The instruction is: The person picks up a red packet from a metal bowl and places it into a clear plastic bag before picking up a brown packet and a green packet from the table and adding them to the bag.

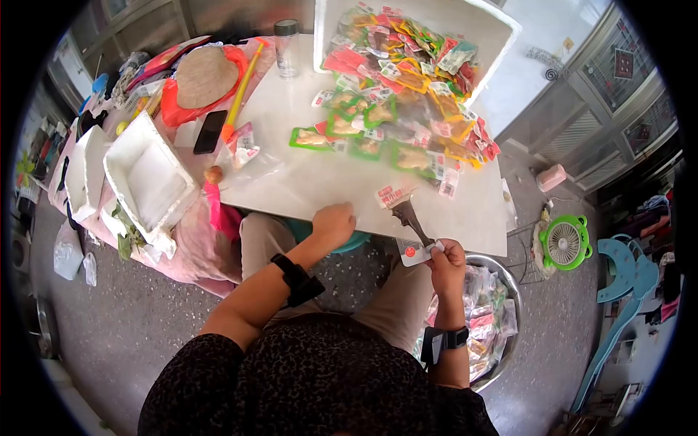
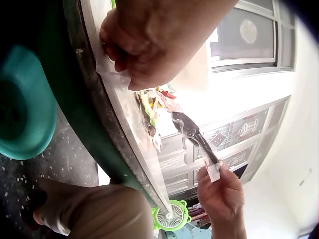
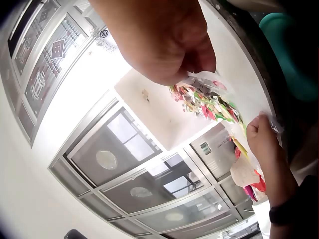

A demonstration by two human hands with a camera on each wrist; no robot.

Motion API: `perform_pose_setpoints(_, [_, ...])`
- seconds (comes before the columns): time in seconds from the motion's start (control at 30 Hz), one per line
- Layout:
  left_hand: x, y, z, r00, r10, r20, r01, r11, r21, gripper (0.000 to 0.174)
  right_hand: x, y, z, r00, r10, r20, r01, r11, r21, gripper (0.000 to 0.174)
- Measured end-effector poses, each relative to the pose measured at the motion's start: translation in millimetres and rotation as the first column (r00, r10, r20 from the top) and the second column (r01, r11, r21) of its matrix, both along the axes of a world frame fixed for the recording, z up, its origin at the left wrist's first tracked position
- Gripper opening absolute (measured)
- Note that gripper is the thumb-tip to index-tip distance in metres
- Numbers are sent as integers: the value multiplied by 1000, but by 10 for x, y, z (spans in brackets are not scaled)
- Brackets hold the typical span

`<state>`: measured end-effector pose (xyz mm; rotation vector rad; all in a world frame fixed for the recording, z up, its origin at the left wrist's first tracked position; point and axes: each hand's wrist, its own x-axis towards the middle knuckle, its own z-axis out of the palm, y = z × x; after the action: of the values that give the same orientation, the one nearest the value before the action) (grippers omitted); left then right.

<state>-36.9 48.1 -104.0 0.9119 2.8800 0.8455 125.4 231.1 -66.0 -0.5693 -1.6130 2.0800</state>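
While the left side is taken up by a pink cloth [image 1: 198,263], a white foam tray [image 1: 149,171] and a black phone [image 1: 210,132], I get a stretch of pale tabletop [image 1: 291,178] running across to the packet pile [image 1: 392,109]. Near edge of the tabletop passes just beside the left hand [image 1: 334,224], so room towards the person is tight there. A large foam box [image 1: 500,40] walls off the far side behind the pile. Right end: the tabletop stops at a corner near the right hand [image 1: 447,267]; below sits a metal basin [image 1: 515,291] with more packets [image 1: 481,320] in it, then floor out to a green fan [image 1: 566,242].

Slim packet [image 1: 411,218]: long dark brown piece inside, knobbly at the far end, narrower at the near end. Red lettering on the pale far end, round red mark on the pale near corner. Small print I can't read.

Left hand: fingers curled in, pinching a scrap of clear plastic [image 2: 103,63], well apart from the slim packet. Right hand: thumb and fingers pinch the slim packet's near end; the rest sticks out past the fingertips. From the left wrist I see it tilted, held up off the tabletop.
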Motion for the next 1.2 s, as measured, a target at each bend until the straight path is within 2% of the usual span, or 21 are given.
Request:
perform_pose_setpoints(0.17, [11,26,13,999,35,37,-35,999,10,14,103,-154,37,991,129,16,-129,992,-7,9])
perform_pose_setpoints(0.2, [14,29,7,999,40,37,-41,999,20,14,107,-148,-4,988,147,54,-151,985,86,8])
perform_pose_setpoints(0.27, [24,36,-4,998,49,37,-51,998,41,14,103,-158,-16,985,161,67,-165,984,73,8])
perform_pose_setpoints(0.37, [54,36,-3,998,32,49,-38,991,130,14,93,-104,-64,975,197,107,-204,977,64,9])
perform_pose_setpoints(0.4, [73,38,-2,1000,-15,26,11,989,147,14,87,-76,-95,970,209,124,-218,974,62,9])
perform_pose_setpoints(0.5, [131,66,21,988,-138,-70,149,972,183,13,6,-6,-141,956,247,159,-231,967,-112,10])
perform_pose_setpoints(0.6, [164,74,37,959,-202,-197,241,950,201,14,-125,42,-285,949,311,53,-284,915,-287,11])
perform_pose_setpoints(0.67, [162,83,47,937,-220,-270,287,926,245,16,-239,60,-316,948,310,76,-269,902,-337,10])
perform_pose_setpoints(0.73, [158,83,79,932,-266,-246,321,922,217,18,-402,37,-341,943,295,154,-223,903,-367,9])
perform_pose_setpoints(0.83, [150,90,81,931,-289,-223,334,921,199,20,-651,81,-321,846,389,365,-363,921,-140,14])
perform_pose_setpoints(0.87, [143,97,79,932,-290,-217,333,922,198,20,-724,64,-353,861,375,343,-388,921,-33,15])
perform_pose_setpoints(0.97, [140,89,111,927,-300,-223,348,911,220,20,-910,-21,-266,858,326,397,-357,934,3,22])
perform_pose_setpoints(1.0, [140,96,118,935,-284,-211,330,915,232,17,-949,-70,-283,893,301,335,-276,953,-121,28])
perform_pose_setpoints(1.07, [135,108,125,950,-251,-187,293,921,255,11,-1020,-226,-304,932,300,205,-231,924,-303,31])
perform_pose_setpoints(1.1, [120,106,107,951,-249,-184,290,923,251,14,-1043,-249,-302,947,289,139,-216,895,-391,32])
perform_pose_setpoints(1.2, [55,73,-19,952,-243,-187,285,926,249,19,-1020,-99,-202,945,144,293,-141,990,-31,28])
